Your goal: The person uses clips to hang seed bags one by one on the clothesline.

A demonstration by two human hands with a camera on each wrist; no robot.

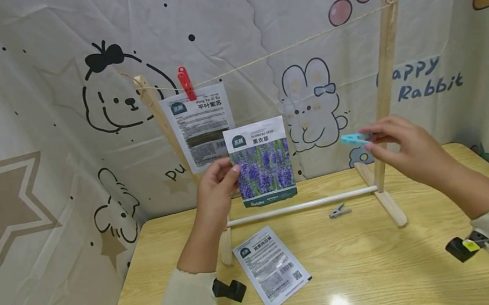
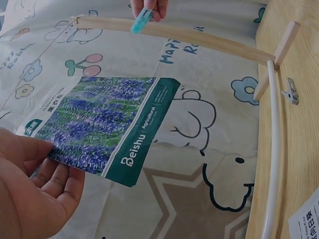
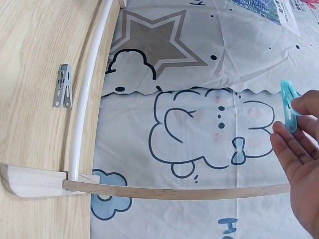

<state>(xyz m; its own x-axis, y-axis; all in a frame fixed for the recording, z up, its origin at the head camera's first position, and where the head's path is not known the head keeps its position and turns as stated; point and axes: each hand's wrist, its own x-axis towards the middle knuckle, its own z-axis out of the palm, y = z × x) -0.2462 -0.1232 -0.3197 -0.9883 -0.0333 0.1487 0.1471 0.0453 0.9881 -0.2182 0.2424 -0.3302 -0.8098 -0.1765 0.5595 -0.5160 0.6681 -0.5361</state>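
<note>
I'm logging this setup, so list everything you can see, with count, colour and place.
Lavender packet: 1, purple and green, in the left hand.
Blue peg: 1, turquoise, pinched by the right hand.
Hung packet: 1, white, on the string under the red peg.
Red peg: 1, red, on the string.
Flat packet: 1, white, on the table.
Grey peg: 1, grey, on the table by the rack's rod.
Rack: 1, pale wood, on the table.
Table: 1, light wood.
Left hand: 1.
Right hand: 1.

Both hands raised, left grip (image 1: pixel 216 187) and right grip (image 1: pixel 392 140) pinching.
</note>
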